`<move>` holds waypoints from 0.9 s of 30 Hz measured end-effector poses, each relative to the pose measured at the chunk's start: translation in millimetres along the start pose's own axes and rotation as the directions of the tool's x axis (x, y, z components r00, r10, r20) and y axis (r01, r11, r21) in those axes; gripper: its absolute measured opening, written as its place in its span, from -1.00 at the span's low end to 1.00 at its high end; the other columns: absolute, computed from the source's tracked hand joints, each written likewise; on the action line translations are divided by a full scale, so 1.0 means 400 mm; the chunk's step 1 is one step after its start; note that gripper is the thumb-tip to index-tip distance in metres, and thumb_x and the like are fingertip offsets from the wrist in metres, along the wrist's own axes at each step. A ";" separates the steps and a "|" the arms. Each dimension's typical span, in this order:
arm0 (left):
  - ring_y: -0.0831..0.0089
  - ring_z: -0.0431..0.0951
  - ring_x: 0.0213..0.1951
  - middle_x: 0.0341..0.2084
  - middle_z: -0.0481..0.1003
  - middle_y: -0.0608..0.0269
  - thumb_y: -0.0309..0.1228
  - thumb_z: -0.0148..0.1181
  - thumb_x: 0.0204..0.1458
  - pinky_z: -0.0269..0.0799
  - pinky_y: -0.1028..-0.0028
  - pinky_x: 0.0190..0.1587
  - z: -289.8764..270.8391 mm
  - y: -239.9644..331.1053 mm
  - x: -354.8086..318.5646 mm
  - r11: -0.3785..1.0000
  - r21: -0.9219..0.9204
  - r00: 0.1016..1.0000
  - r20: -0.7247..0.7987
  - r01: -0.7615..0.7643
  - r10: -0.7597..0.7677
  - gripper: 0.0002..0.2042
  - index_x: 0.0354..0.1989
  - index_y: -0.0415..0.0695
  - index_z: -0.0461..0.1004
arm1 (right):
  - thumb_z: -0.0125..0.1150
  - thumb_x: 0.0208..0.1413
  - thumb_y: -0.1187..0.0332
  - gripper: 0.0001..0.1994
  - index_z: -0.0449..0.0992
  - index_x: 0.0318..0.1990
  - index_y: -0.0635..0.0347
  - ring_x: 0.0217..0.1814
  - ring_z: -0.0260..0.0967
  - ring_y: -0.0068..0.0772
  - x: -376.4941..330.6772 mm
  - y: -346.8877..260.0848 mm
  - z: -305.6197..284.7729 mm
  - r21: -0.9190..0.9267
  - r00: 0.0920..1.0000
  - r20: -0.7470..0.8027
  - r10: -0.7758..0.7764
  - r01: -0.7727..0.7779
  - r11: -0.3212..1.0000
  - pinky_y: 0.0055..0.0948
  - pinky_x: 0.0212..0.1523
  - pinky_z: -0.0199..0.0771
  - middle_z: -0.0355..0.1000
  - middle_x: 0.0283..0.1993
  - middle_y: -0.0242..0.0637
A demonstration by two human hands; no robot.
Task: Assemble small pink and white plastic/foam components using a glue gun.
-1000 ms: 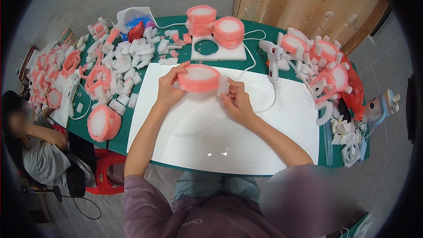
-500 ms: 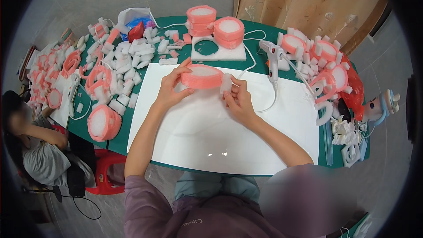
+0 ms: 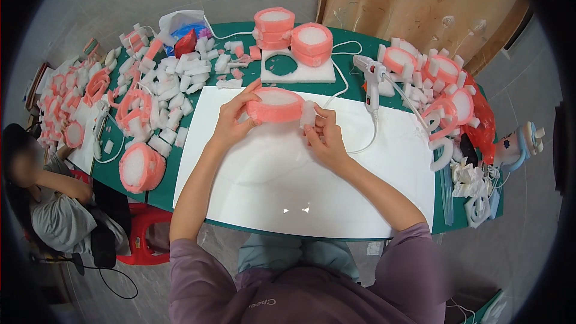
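Note:
Over the white board, my left hand grips the left side of a round foam piece, white on top with a pink band around it. Its thumb is below and its fingers are behind the rim. My right hand pinches a small white foam block at the disc's right edge. Whether the block is stuck to the disc I cannot tell. A white glue gun stands to the right of my right hand, its cord trailing onto the board.
Stacked pink-banded discs stand at the back on a white foam sheet with a round hole. Loose white foam blocks are heaped at left. Block-studded discs and a red plastic bag lie at right. Another person sits at far left.
The foam disc has tilted slightly, its right side a little lower. My right upper arm now shows where a blurred patch was. Both hands keep nearly the same place and grip.

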State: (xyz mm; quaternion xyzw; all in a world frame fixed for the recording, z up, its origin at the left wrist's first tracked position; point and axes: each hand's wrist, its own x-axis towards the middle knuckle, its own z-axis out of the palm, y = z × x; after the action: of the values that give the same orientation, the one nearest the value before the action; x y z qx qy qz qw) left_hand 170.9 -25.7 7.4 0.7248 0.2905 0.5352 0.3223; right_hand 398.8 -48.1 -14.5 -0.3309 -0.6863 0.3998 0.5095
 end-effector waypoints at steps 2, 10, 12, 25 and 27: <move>0.15 0.20 0.11 0.09 0.13 -0.16 -0.25 0.30 -0.24 0.20 0.34 0.06 -0.001 0.000 0.000 1.000 -0.001 1.000 -0.002 0.003 -0.003 -0.53 -0.18 -0.23 0.32 | -0.01 0.05 0.47 -0.59 0.03 0.04 0.35 -0.64 0.09 -0.70 0.000 0.001 0.000 -0.002 1.000 0.002 -0.012 0.012 1.000 -0.71 -0.61 0.11 0.25 -0.55 -0.36; 0.15 0.20 0.11 0.08 0.14 -0.14 -0.33 0.34 -0.30 0.23 0.35 0.05 0.005 0.009 0.004 1.000 0.019 1.000 -0.002 -0.014 0.014 -0.54 -0.21 -0.23 0.31 | -0.02 0.06 0.49 -0.58 0.00 0.04 0.36 -0.65 0.07 -0.69 -0.001 0.001 0.001 0.018 1.000 0.012 -0.006 0.006 1.000 -0.69 -0.61 0.08 0.21 -0.57 -0.37; 0.16 0.20 0.11 0.08 0.15 -0.14 -0.36 0.34 -0.30 0.23 0.36 0.05 0.005 0.007 0.003 0.999 0.036 1.000 -0.011 -0.002 0.003 -0.55 -0.21 -0.23 0.31 | -0.03 0.06 0.49 -0.58 -0.01 0.04 0.36 -0.65 0.05 -0.69 -0.002 0.009 0.000 0.006 1.000 0.024 -0.009 0.008 1.000 -0.69 -0.62 0.07 0.18 -0.59 -0.37; 0.17 0.25 0.08 0.06 0.17 -0.15 -0.48 0.29 -0.27 0.26 0.39 0.02 0.001 -0.006 0.000 0.998 0.057 1.000 -0.021 -0.019 0.020 -0.61 -0.22 -0.24 0.33 | -0.05 0.06 0.51 -0.59 -0.03 0.02 0.37 -0.66 0.02 -0.69 -0.005 0.011 0.002 0.002 0.997 0.053 -0.052 0.052 0.999 -0.68 -0.63 0.04 0.14 -0.62 -0.39; 0.17 0.25 0.08 0.06 0.17 -0.16 -0.48 0.28 -0.27 0.25 0.40 0.02 0.004 -0.003 0.001 0.998 0.063 1.000 -0.023 -0.012 0.013 -0.62 -0.22 -0.24 0.33 | -0.05 0.06 0.51 -0.59 -0.03 0.02 0.37 -0.66 0.02 -0.69 -0.005 0.013 0.000 -0.004 0.997 0.055 -0.051 0.051 0.999 -0.68 -0.63 0.04 0.14 -0.62 -0.39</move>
State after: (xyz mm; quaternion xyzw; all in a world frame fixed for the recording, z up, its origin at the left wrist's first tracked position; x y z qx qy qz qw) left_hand 172.3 -24.8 6.6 0.7301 0.3064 0.5363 0.2925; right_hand 399.4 -47.7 -19.9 -0.3038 -0.7092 0.3938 0.4997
